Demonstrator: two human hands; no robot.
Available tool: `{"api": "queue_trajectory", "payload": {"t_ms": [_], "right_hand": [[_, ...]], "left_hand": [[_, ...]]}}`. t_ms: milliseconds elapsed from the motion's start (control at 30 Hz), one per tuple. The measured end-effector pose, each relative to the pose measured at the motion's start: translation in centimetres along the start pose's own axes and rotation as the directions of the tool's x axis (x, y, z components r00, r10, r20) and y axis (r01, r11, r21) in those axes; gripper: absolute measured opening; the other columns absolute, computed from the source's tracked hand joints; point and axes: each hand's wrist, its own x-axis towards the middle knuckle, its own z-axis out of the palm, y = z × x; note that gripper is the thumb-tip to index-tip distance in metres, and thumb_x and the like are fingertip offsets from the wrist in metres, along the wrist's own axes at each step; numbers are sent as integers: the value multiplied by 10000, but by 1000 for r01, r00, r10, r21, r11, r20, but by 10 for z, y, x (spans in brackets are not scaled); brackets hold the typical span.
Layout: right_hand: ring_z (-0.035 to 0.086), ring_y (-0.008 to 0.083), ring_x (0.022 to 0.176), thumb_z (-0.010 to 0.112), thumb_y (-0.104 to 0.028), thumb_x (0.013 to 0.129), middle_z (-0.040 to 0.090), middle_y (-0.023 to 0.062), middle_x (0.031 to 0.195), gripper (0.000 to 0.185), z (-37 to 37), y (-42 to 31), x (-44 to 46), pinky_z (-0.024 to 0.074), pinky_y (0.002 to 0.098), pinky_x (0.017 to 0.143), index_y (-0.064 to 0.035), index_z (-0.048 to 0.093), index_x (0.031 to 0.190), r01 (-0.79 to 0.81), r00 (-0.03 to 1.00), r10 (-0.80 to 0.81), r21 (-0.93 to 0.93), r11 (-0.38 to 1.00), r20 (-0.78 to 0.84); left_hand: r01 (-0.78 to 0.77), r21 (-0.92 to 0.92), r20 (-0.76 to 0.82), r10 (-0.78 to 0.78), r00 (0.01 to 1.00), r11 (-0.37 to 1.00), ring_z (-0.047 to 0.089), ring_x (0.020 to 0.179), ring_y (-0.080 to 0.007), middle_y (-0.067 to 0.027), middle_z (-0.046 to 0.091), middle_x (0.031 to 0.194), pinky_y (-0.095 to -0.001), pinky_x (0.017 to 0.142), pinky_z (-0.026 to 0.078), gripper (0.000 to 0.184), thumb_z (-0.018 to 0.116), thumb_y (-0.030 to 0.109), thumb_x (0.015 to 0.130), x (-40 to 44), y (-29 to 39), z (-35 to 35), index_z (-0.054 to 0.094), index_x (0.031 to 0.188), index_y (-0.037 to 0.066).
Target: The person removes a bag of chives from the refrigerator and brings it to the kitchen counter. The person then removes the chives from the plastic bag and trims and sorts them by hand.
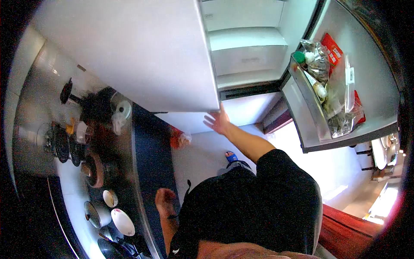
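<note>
My right hand point(219, 121) reaches forward to the lower corner of a large white door panel point(129, 52). Its fingers are spread, and it is at or touching the panel's edge; exact contact is hard to make out. Beside the panel, the inside of a fridge point(246, 56) shows pale shelves and a drawer front. To the right, an open fridge door point(371, 95) has a bin point(310, 103) with plastic bags point(317, 64), a red packet point(332, 49) and a green-capped container point(298, 56). My left hand point(164, 200) hangs low beside the counter, blurred, with nothing visible in it.
On the left, a dark counter edge point(144, 207) borders a worktop with a lidded pot point(98, 214), a white bowl point(123, 222) and several pans. An orange-red bag point(179, 139) lies on the floor point(198, 159). Red cloth or furniture point(345, 228) stands at lower right.
</note>
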Motion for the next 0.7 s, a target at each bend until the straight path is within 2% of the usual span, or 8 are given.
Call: {"api": "queue_trajectory", "payload": {"t_ms": [67,167,267,333,400,500,600,700], "right_hand": [[372,330,1380,404,-764,902,354,80,1548,929,-18,27,-12,380,529,1097,-101,270,1539,-19,996,24,-53,998,88],[559,304,1175,408,-749,913,496,144,1438,911,-56,52,-70,519,455,920,-12,423,1448,-29,993,51,-192,981,109],[662,228,867,433,-720,925,690,153,1120,791,-86,46,-95,547,346,697,1,660,1159,-133,991,97,-652,747,-92],[616,157,637,462,-678,938,702,87,802,702,-93,24,-83,478,290,530,-23,703,858,35,943,-280,-782,622,-180],[563,143,612,509,-638,943,631,52,732,629,-41,-17,-89,476,317,564,-47,672,803,393,881,-471,-607,691,35],[601,146,837,418,-528,1019,631,38,902,487,51,-88,-81,506,351,677,-90,629,1025,588,803,-489,-316,745,341],[576,224,1091,413,-434,1025,565,87,1322,423,140,-147,-74,528,417,868,-107,513,1273,608,742,-520,-99,787,422],[558,304,1118,440,-379,1014,430,127,1449,477,194,-194,-35,532,472,917,-82,400,1385,544,775,-518,36,838,361]], "left_hand": [[19,395,-294,107,950,919,640,1042,-291,-127,667,1115,-450,979,475,314,607,259,976,36,22,81,610,1180,21],[19,547,-122,57,991,837,584,1171,-280,-142,600,1287,-455,1036,439,414,623,258,960,63,23,141,563,1294,21],[-41,571,3,48,999,820,466,1328,-282,-140,459,1465,-470,1113,367,606,645,279,943,74,16,151,429,1454,35],[-57,597,25,53,998,800,387,1386,-276,-133,375,1525,-474,1141,322,698,668,271,929,75,15,155,342,1503,45],[-78,618,47,63,997,782,309,1445,-270,-125,290,1585,-477,1170,277,799,690,263,915,74,11,145,255,1553,56],[-92,634,74,58,996,767,257,1470,-271,-124,255,1603,-461,1192,221,880,722,226,897,60,1,114,182,1573,67],[-94,642,-134,232,963,761,239,1475,-269,-125,229,1615,-439,1203,178,928,743,208,884,43,1,105,145,1578,66],[-15,647,-389,346,854,762,227,1479,-273,-122,230,1615,-430,1208,145,940,729,242,900,29,11,85,107,1582,65]]}}
